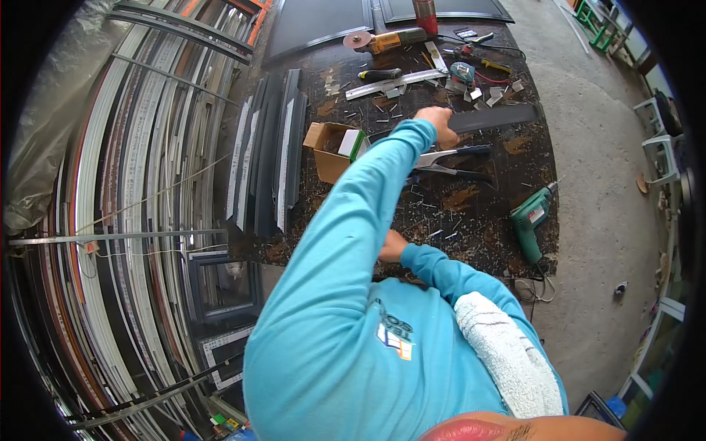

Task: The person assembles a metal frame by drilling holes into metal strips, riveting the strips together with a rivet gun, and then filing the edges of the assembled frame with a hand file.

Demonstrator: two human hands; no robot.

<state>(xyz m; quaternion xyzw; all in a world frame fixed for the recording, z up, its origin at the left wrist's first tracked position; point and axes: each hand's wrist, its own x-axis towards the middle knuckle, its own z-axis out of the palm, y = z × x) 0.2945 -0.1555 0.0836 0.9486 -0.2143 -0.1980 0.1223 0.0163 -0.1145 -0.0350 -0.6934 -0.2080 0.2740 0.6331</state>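
My left hand [439, 126] reaches across the workbench, its fingers closed around a long dark grey strip [496, 117] that is slightly blurred and stretches to the right. My right hand [393, 246] is low, near the front of the bench, partly behind my left sleeve, with its fingers hidden. Just below the strip lies a silver hand tool with two black handles [463, 152]. An open cardboard box [331, 163] with a green and white packet [353, 144] in it stands left of my left forearm.
A green drill [535, 223] lies at the bench's right edge. Farther back are an angle grinder [386, 42], a red flask-like cylinder [425, 13], a tape measure [462, 71] and a metal ruler [393, 84]. Dark profiles [268, 154] lie left; racked long bars [140, 162] stand beyond.
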